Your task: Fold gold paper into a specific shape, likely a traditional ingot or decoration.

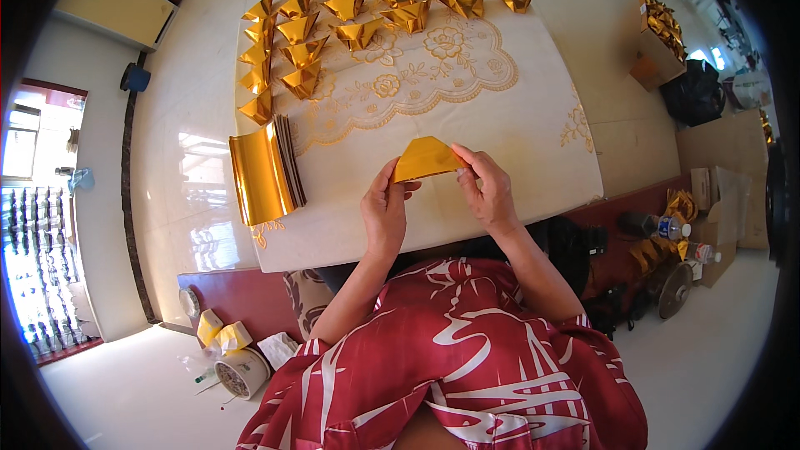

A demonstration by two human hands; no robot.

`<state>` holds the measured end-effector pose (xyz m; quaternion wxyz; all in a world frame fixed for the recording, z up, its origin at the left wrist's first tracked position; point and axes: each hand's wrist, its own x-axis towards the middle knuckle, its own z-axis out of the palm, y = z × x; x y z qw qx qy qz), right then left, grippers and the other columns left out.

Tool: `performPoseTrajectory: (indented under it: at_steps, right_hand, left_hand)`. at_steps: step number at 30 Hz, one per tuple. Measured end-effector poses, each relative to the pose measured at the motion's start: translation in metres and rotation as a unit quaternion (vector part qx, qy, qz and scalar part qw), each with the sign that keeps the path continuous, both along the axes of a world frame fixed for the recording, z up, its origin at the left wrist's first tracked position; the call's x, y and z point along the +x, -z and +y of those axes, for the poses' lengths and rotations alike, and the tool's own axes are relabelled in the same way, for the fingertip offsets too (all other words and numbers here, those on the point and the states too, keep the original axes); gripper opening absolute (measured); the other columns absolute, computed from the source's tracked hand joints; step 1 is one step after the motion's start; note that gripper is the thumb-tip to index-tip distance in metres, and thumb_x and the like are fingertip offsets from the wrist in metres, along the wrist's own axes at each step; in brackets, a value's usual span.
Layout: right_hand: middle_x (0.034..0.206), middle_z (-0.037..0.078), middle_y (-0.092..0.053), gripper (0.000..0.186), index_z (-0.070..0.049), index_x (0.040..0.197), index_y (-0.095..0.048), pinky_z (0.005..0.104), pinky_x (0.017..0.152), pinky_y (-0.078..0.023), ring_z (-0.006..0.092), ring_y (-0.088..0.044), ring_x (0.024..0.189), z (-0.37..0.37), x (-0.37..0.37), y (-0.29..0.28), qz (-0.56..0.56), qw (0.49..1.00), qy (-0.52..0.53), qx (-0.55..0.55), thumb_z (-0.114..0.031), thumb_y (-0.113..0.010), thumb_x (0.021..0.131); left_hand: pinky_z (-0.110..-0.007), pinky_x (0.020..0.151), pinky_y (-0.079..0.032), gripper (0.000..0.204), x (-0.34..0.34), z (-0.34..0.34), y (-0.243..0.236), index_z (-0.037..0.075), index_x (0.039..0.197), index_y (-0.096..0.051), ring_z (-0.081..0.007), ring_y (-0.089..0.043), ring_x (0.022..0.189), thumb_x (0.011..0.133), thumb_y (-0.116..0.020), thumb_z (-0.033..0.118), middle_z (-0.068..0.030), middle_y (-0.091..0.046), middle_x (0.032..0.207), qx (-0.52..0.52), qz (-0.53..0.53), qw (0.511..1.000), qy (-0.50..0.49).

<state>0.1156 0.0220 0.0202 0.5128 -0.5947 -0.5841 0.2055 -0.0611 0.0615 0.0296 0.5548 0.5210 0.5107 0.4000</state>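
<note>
Pinched at its two lower corners, a folded gold paper piece (427, 158) spans the gap between the left hand (385, 210) and the right hand (487, 189); thumb and fingers close on it at each end, the left fingers curling under the corner. Holding it by both ends probably keeps the fold flat and level while leaving its middle uncovered. It sits above the near part of the embroidered tablecloth (500, 200); whether it touches the cloth I cannot tell. Its outline is a trapezoid with a short top and sloping sides, and its face looks duller and yellower than the mirror-bright foil elsewhere. Left of the hands, a bowed stack of gold foil sheets (262, 168) lies near the table's edge, seemingly for easy reach. Farther off, boat-shaped foil ingots (357, 33) stand in rough rows, likely grouped there to leave working room nearby.
</note>
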Motion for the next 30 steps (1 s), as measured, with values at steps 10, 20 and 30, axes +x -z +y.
performPoseTrajectory:
  at_steps: [10, 20, 30]
  right_hand:
    - [0.088, 0.012, -0.063, 0.028, 0.000, 0.123, -0.062, 0.0291, 0.066, -0.051, 0.0189, -0.062, 0.071, -0.002, -0.008, 0.000, 0.013, 1.000, 0.016, -0.016, 0.000, -0.055, 0.096]
    - [0.090, 0.012, -0.065, 0.026, 0.001, 0.120, -0.064, 0.0274, 0.066, -0.051, 0.0185, -0.063, 0.073, 0.000, -0.007, 0.004, 0.010, 0.999, 0.024, -0.037, -0.008, -0.058, 0.097]
    - [0.083, 0.011, -0.065, 0.024, 0.002, 0.117, -0.065, 0.0275, 0.064, -0.049, 0.0154, -0.061, 0.069, 0.004, -0.010, 0.018, 0.004, 0.998, 0.048, -0.048, -0.010, -0.058, 0.098]
  left_hand:
    - [-0.027, 0.076, -0.054, 0.036, -0.001, 0.000, 0.006, -0.002, 0.134, -0.056, -0.0158, -0.070, 0.090, 0.103, -0.046, 0.013, -0.0104, -0.071, 0.104, 0.048, 0.107, 0.992, 0.042]
    - [-0.031, 0.077, -0.053, 0.033, -0.004, 0.004, 0.012, -0.005, 0.123, -0.062, -0.0218, -0.071, 0.082, 0.100, -0.053, 0.016, -0.0176, -0.072, 0.088, 0.071, 0.138, 0.988, 0.009]
    - [-0.033, 0.075, -0.053, 0.034, -0.002, 0.006, 0.029, -0.004, 0.122, -0.063, -0.0238, -0.071, 0.081, 0.100, -0.051, 0.018, -0.0198, -0.072, 0.090, 0.055, 0.146, 0.988, -0.008]
